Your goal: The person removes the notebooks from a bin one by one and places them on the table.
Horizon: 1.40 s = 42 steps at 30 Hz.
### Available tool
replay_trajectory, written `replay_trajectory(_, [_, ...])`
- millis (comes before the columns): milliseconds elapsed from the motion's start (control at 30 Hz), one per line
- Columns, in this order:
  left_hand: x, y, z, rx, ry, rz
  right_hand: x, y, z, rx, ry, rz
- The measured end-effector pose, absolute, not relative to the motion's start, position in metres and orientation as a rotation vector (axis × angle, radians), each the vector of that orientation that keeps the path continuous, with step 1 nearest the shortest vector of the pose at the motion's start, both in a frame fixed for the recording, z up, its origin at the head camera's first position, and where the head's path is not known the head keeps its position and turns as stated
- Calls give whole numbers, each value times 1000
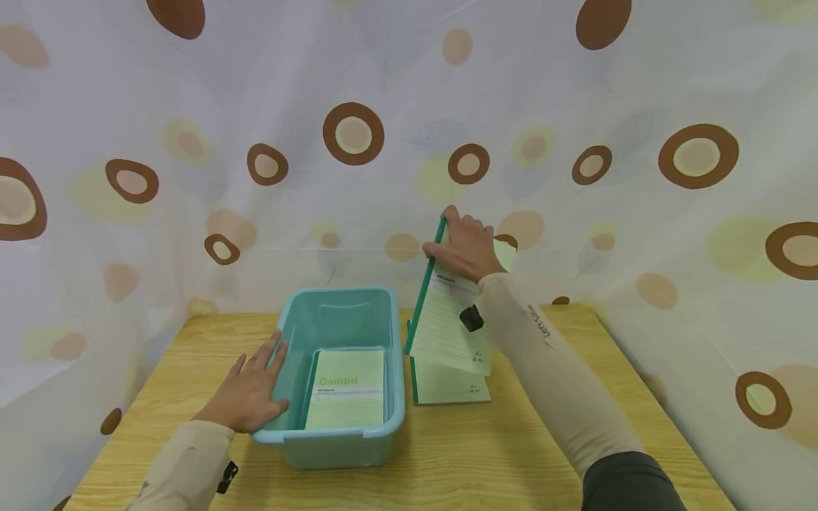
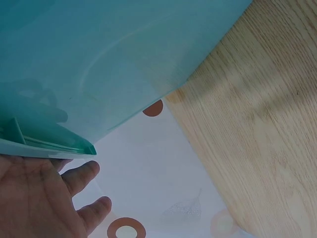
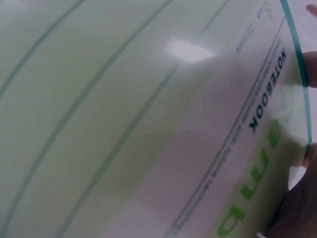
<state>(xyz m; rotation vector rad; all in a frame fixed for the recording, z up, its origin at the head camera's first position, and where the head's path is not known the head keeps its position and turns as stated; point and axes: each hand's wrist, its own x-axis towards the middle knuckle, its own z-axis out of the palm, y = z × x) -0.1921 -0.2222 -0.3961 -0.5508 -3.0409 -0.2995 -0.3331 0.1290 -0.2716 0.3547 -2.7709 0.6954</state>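
Observation:
My left hand [image 1: 251, 392] rests on the left rim of a light-blue plastic bin [image 1: 397, 369], its fingers spread and fairly straight. In the left wrist view those fingers [image 2: 81, 177] lie under the rim. Inside the bin lies a pale green notebook [image 1: 348, 404] with a dark green spine. To the right, my right hand [image 1: 469, 248] grips another notebook [image 1: 441, 326] near its top edge and holds it up at a tilt. The right wrist view is filled by this notebook's cover [image 3: 148, 129]. Beneath it, a similar notebook [image 1: 450, 389] lies on the table, partly hidden.
The wooden table [image 1: 447, 454] carries the bin and the notebooks. A white curtain [image 1: 396, 57] with brown and yellow spots hangs behind the table and along both sides.

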Motion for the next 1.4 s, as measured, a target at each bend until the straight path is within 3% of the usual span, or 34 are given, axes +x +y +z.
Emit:
replay_trajectory(533, [-192, -224, -399, -526, -3044, -279, -369, 216, -352, 284, -2857, 567])
replay_trajectory(1400, [-193, -224, -397, -533, -3038, -280, -385, 255, -456, 429, -2998, 381])
